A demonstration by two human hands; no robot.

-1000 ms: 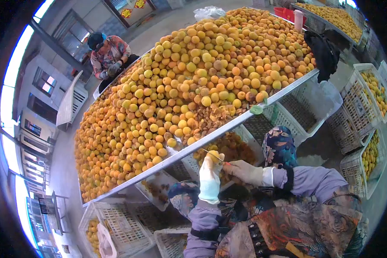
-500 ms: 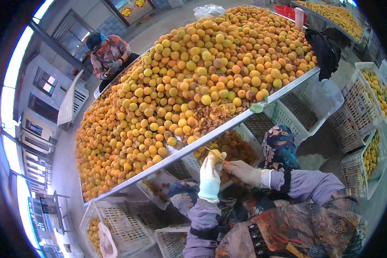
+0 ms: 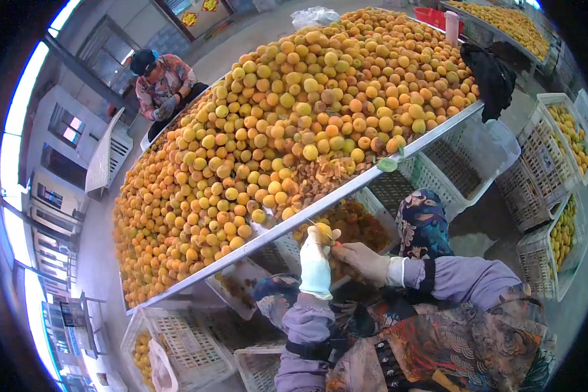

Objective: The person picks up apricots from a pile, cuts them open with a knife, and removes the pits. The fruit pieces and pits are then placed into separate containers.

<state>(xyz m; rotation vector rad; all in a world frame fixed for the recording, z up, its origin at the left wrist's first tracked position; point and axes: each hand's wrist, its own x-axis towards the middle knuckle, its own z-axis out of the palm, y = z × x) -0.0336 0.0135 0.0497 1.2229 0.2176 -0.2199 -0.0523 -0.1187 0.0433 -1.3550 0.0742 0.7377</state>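
My left hand, in a pale glove, is closed around a yellow-orange apricot just below the table's front edge. Close beside it, my gloved right hand grips a small knife with a bit of red handle showing. Its thin blade lies against the fruit, partly hidden by it. Underneath both hands, a crate holds a heap of split, brownish apricot pieces. A large pile of whole apricots covers the table.
The metal table rim runs diagonally before me, with torn fruit and pits beside it. Plastic crates stand below and at right, where fruit-filled crates are stacked. Across the pile sits another person.
The apricot has turned in my left hand and looks cut partly open, with the knife at it. Both hands stay nearly in place. The person opposite has raised their head slightly.
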